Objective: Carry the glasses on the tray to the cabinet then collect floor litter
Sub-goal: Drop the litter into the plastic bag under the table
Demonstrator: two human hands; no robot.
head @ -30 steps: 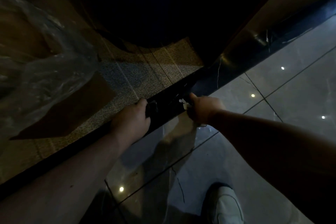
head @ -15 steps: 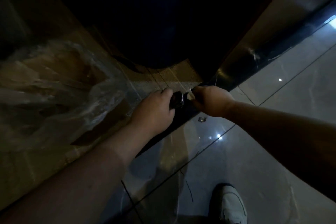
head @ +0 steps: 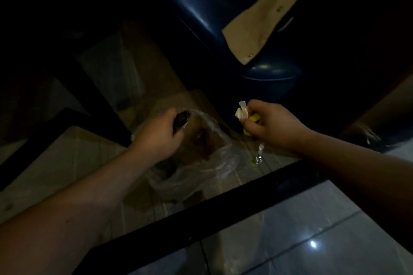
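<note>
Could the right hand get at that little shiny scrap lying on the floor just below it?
Probably yes: the shiny scrap lies uncovered just below the right hand. But that fist already clutches white paper and something yellow, so fingers are short.

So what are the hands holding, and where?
Right hand bunches white and yellow litter in its fist. Left hand grips the clear plastic bag at its rim.

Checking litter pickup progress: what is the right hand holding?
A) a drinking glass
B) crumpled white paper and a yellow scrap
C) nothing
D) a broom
B: the right hand is closed on white paper with a yellow scrap showing between its fingers.
</note>
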